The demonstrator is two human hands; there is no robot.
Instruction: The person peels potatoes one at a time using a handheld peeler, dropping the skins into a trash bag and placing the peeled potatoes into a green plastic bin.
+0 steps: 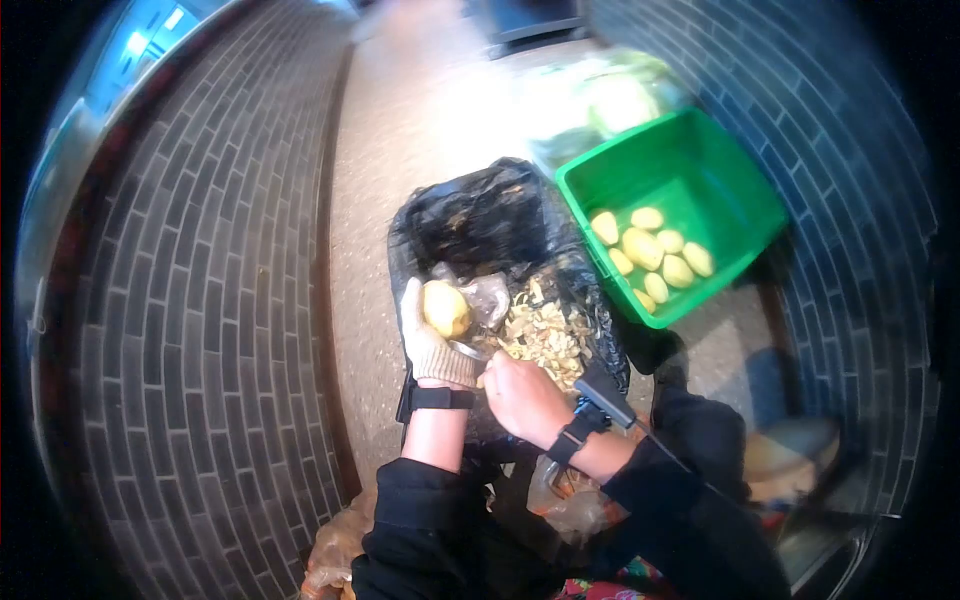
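Peeled potatoes (643,248) lie in a green plastic tub (735,190); crinkled black bag (420,225) holds peelings (550,340). The gloved left hand's (432,335) grip cups a potato (446,309); the right's (525,400) is curled closed.

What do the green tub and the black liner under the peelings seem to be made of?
The green rectangular tub looks like rigid, smooth plastic: even colour, straight moulded walls.
The black crinkled liner seems thin plastic film, slightly glossy, judging by its creases and loose folds.
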